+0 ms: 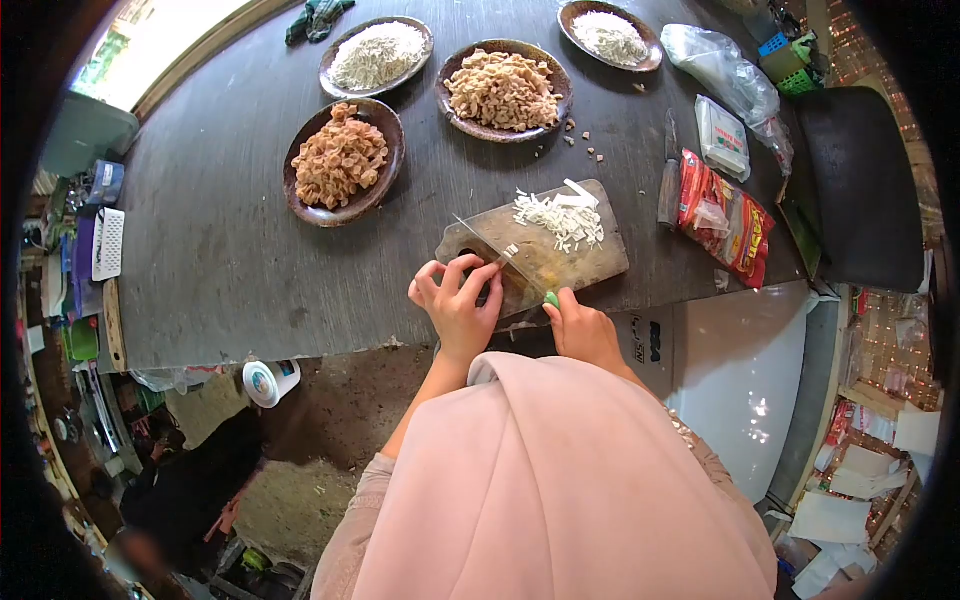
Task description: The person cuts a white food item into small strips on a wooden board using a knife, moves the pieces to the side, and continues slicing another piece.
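Green handle and all, grips a knife in right hand over a wooden board; curls left hand close by, cannot tell if holding food.

On the table, four plates stand behind the cutting board, a packet to its right.
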The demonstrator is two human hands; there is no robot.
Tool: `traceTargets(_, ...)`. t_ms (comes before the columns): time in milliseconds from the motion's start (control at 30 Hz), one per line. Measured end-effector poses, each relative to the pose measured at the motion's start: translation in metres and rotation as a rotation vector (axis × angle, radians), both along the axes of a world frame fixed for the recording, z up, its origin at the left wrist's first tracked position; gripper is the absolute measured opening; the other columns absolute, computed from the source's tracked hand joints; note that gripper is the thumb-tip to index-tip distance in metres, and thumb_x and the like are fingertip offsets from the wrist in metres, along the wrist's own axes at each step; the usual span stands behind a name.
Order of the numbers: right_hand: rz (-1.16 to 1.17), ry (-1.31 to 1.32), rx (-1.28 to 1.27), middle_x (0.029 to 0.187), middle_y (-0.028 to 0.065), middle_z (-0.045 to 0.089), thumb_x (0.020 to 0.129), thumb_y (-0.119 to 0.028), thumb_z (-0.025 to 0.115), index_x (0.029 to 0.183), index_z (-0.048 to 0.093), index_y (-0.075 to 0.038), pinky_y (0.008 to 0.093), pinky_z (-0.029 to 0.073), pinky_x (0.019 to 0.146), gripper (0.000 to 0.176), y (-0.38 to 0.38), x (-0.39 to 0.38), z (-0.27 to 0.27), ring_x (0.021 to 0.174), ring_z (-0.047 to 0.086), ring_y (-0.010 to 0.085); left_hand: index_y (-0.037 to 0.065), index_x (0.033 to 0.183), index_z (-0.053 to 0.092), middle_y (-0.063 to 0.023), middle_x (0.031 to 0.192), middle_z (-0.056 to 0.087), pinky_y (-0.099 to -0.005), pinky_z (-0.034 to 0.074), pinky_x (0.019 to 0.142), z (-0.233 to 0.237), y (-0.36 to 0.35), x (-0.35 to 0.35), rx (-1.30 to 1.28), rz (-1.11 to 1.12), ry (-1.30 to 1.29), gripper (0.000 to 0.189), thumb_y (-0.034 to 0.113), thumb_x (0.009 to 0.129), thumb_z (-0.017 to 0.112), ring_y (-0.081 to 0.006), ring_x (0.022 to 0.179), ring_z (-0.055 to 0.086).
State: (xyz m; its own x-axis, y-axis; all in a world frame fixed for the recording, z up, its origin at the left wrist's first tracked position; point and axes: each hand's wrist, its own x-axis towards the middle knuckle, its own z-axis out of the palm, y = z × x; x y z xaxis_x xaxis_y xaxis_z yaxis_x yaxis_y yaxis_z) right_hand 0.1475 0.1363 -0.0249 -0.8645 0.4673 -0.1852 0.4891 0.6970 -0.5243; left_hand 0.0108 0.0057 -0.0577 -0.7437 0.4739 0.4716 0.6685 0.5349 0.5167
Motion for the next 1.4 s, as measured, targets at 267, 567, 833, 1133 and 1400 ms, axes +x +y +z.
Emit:
traceTargets(267, -0.011, -0.028, 0.013, 0.068, 0.0207, 0.066, 0.103, -0.032, 0.055, 0.098, 0.047, -0.006, 0.0559, 0.051, 0.055, 0.027, -0.002, 0.005, 0.007, 0.064, 0.066, 0.0456, 0.021, 0.091, 0.075, 0.0089, 0.104, 0.067, -0.0448, 0.028, 0.100, -0.001, 0.001, 0.000, 0.015, -0.001, -0.002, 0.018, 0.015, 0.075, 0.082, -0.0261, 0.112, 0.046)
traceTargets(567, -0.010, -0.018, 0.005, 0.067, 0.0208, 0.066, 0.103, -0.032, 0.055, 0.097, 0.048, -0.006, 0.0551, 0.052, 0.055, 0.027, -0.004, 0.004, 0.012, 0.064, 0.067, 0.0447, 0.021, 0.089, 0.074, 0.0095, 0.104, 0.066, -0.0451, 0.029, 0.099, 0.000, 0.001, -0.001, 0.023, -0.001, 0.002, 0.018, 0.015, 0.074, 0.082, -0.0263, 0.111, 0.047)
traceTargets(833, -0.001, 0.020, 0.003, 0.068, 0.0217, 0.066, 0.102, -0.031, 0.055, 0.097, 0.048, -0.006, 0.0567, 0.051, 0.056, 0.027, -0.003, -0.002, 0.008, 0.065, 0.067, 0.0459, 0.020, 0.088, 0.074, 0.0094, 0.104, 0.067, -0.0454, 0.028, 0.099, -0.001, 0.001, -0.001, 0.024, 0.002, -0.002, 0.017, 0.015, 0.074, 0.082, -0.0260, 0.112, 0.046)
traceTargets(1133, -0.025, 0.016, -0.030, 0.069, 0.0223, 0.066, 0.103, -0.031, 0.055, 0.097, 0.048, -0.006, 0.0575, 0.051, 0.056, 0.027, -0.002, -0.001, -0.001, 0.066, 0.067, 0.0467, 0.020, 0.088, 0.074, 0.0099, 0.105, 0.067, -0.0450, 0.028, 0.100, -0.001, 0.000, 0.002, 0.022, 0.011, -0.009, 0.016, 0.016, 0.074, 0.082, -0.0257, 0.113, 0.046)
traceTargets(1400, -0.018, -0.039, -0.041, 0.069, 0.0223, 0.066, 0.104, -0.031, 0.054, 0.098, 0.047, -0.006, 0.0578, 0.051, 0.058, 0.026, -0.003, 0.005, 0.006, 0.067, 0.066, 0.0472, 0.020, 0.087, 0.073, 0.0106, 0.103, 0.069, -0.0437, 0.027, 0.099, -0.002, 0.001, 0.001, 0.037, 0.016, -0.010, 0.017, 0.015, 0.074, 0.083, -0.0246, 0.113, 0.046)
